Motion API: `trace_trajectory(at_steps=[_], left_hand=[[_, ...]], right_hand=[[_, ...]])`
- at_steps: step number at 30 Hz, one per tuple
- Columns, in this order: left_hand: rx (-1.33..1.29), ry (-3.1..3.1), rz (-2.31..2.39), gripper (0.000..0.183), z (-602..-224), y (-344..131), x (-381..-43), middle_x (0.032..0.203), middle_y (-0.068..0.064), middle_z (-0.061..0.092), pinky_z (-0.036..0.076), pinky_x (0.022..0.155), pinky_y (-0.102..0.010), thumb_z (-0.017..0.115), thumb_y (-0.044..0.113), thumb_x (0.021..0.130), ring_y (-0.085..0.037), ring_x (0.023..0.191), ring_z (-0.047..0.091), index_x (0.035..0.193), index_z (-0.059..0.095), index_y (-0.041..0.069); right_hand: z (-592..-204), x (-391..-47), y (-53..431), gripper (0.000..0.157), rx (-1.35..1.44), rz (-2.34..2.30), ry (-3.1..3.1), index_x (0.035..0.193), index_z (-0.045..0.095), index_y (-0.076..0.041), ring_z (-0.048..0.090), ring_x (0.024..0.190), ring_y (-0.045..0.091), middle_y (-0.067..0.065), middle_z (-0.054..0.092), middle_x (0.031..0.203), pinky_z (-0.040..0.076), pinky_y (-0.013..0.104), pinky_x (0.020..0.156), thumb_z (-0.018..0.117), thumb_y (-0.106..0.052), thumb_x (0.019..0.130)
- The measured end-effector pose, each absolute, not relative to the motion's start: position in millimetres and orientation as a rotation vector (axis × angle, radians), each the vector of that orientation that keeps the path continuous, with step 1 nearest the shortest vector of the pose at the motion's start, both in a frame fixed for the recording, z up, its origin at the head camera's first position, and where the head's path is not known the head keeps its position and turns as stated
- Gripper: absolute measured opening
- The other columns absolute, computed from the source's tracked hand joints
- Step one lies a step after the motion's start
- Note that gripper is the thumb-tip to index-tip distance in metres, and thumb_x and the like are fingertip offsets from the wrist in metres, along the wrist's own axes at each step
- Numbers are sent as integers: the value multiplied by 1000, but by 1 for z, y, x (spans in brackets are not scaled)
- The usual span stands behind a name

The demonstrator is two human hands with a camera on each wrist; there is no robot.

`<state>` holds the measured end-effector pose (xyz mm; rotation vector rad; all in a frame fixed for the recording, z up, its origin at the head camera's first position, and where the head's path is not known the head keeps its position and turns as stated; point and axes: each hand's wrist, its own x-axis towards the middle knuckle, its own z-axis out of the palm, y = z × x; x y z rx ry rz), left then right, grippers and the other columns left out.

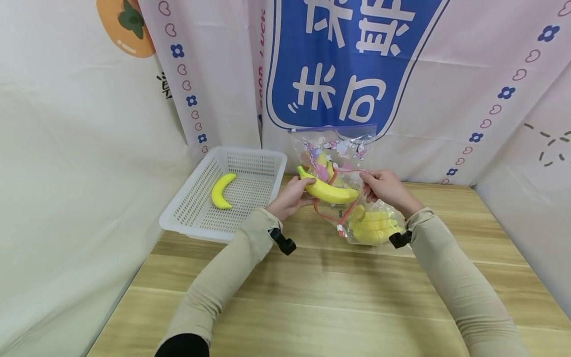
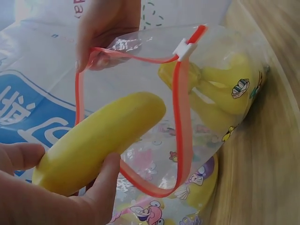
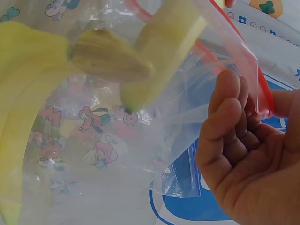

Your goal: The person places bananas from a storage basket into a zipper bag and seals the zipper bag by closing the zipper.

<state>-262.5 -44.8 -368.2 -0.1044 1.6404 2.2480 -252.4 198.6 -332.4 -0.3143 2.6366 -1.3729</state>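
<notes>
A single yellow banana is held between the thumb and fingers of my left hand. Its far end points into the mouth of a clear zip bag with a red rim. My right hand pinches that rim at its upper corner, so the mouth stands wide; a white slider sits on the rim. Inside this bag lies a bunch of bananas, seen through the printed plastic. Behind it a second clear bag with a purple zip leans on the cloth, with yellow fruit in it.
To the left stands a white perforated basket with one banana lying in it. All of this rests on a wooden table. A printed cloth hangs along the table's back edge.
</notes>
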Motion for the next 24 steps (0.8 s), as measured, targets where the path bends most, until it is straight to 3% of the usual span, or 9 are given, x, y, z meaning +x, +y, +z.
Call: trace_trajectory(at_steps=[11,17,24], left_hand=[[-43,1590,2223,52,-377,-28,-264,135,-24,43,45,95,-42,53,9,96,-38,120,48,142,29,5],[-27,1610,2198,53,-380,-19,-265,135,-26,42,45,95,-44,53,5,94,-40,120,48,141,28,0],[32,1776,2101,46,-381,-13,-262,126,-22,49,51,88,-41,59,1,90,-37,114,54,131,40,-2]], right_hand=[[-331,-255,198,49,-310,-1372,2654,80,57,3,61,58,23,9,60,66,52,30,54,42,-40,100],[-331,-255,198,49,-321,-1362,2672,79,57,3,60,56,20,8,59,65,51,29,52,42,-38,101],[-330,-254,198,48,-329,-1353,2683,79,57,4,59,55,18,8,59,64,51,28,52,42,-37,101]])
